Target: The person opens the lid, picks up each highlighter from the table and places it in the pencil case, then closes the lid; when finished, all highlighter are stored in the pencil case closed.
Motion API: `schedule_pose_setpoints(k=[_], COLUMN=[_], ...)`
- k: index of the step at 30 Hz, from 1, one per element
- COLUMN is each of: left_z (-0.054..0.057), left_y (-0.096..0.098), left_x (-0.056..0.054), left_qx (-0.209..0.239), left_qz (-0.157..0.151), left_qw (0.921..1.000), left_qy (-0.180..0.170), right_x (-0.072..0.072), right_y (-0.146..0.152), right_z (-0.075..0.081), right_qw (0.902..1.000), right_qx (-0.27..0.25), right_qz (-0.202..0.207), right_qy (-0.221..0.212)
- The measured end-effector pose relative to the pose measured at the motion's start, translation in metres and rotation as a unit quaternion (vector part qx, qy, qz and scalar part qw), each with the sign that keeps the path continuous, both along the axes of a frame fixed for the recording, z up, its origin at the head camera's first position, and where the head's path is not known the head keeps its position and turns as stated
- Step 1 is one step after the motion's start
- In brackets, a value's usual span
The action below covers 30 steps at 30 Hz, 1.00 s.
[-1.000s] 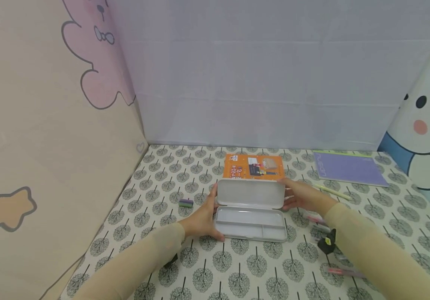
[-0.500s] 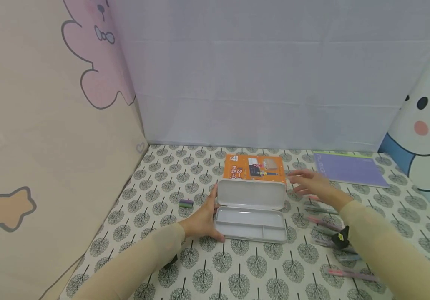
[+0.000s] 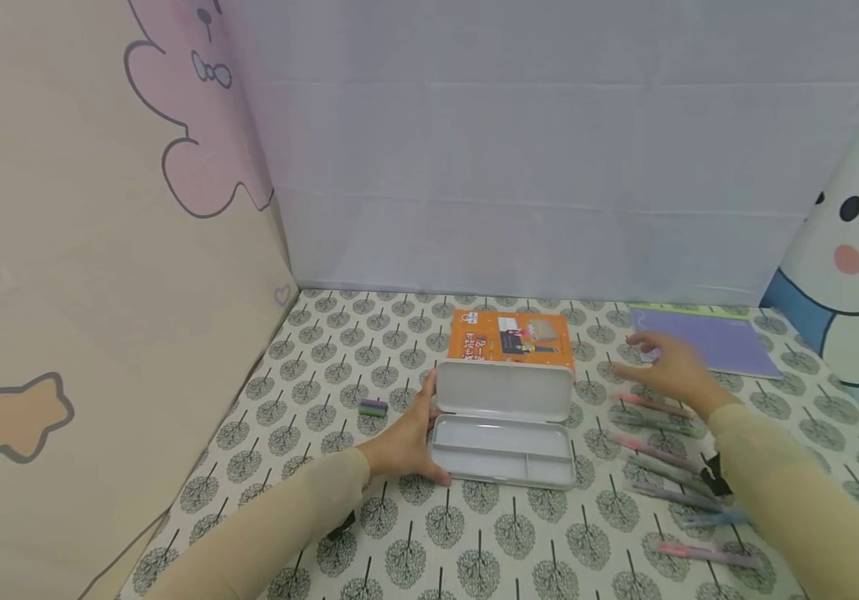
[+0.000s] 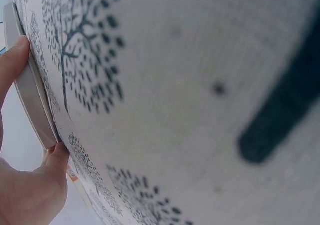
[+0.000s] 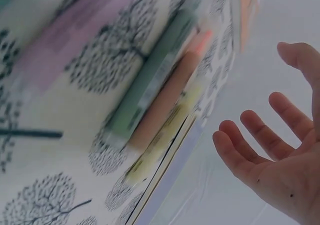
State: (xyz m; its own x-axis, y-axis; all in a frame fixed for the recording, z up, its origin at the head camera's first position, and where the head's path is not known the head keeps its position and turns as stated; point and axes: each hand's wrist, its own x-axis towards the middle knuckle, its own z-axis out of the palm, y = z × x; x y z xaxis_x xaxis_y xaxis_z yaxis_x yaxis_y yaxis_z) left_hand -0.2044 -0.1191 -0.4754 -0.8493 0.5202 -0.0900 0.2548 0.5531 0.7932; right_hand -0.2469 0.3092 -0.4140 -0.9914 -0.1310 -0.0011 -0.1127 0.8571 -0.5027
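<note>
A white pencil case (image 3: 504, 392) lies with its lid up, showing a bottom tray (image 3: 481, 461) split into compartments. My left hand (image 3: 405, 437) grips the case by its left end, thumb at the front corner and fingers farther back. In the left wrist view, the left hand (image 4: 30, 190) spans the case's side (image 4: 35, 92). My right hand (image 3: 672, 371) is in the air beyond the row of pens, fingers spread and holding nothing. The right wrist view shows this right hand (image 5: 285, 160) beside a green pen (image 5: 155, 80), an orange pen (image 5: 167, 100) and a yellow pen (image 5: 162, 137).
Several pens, among them a pink-tipped pen (image 3: 706, 554) and a blue pen (image 3: 714, 518), lie to the right of the case. An orange booklet (image 3: 511, 333) lies behind the lid. A purple notebook (image 3: 736, 342) is at the back right, and a small purple-and-green block (image 3: 372, 407) at the left.
My right hand has let go of the lid's right side and moved right, over toward the pens and notebook. The lid stays raised, and my left hand keeps its place on the case.
</note>
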Motion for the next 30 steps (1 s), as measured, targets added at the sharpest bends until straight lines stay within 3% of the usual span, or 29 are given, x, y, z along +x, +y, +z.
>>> schedule_pose_setpoints(k=[3, 14, 30], left_z=[0.000, 0.000, 0.001], left_y=[0.000, 0.001, 0.001], left_x=[0.000, 0.001, 0.002], left_qx=[-0.003, -0.004, 0.001], left_qz=[0.001, 0.001, -0.001], left_qw=[1.0000, 1.0000, 1.0000], left_qy=[0.003, 0.004, 0.010], right_x=[-0.002, -0.005, -0.004], right_y=[0.013, 0.046, 0.058], right_z=[-0.005, -0.022, -0.033], right_qw=[0.9997, 0.9990, 0.9969], right_qx=[0.015, 0.043, 0.068], right_qz=[0.008, 0.012, 0.019], right_qy=[0.015, 0.004, -0.034])
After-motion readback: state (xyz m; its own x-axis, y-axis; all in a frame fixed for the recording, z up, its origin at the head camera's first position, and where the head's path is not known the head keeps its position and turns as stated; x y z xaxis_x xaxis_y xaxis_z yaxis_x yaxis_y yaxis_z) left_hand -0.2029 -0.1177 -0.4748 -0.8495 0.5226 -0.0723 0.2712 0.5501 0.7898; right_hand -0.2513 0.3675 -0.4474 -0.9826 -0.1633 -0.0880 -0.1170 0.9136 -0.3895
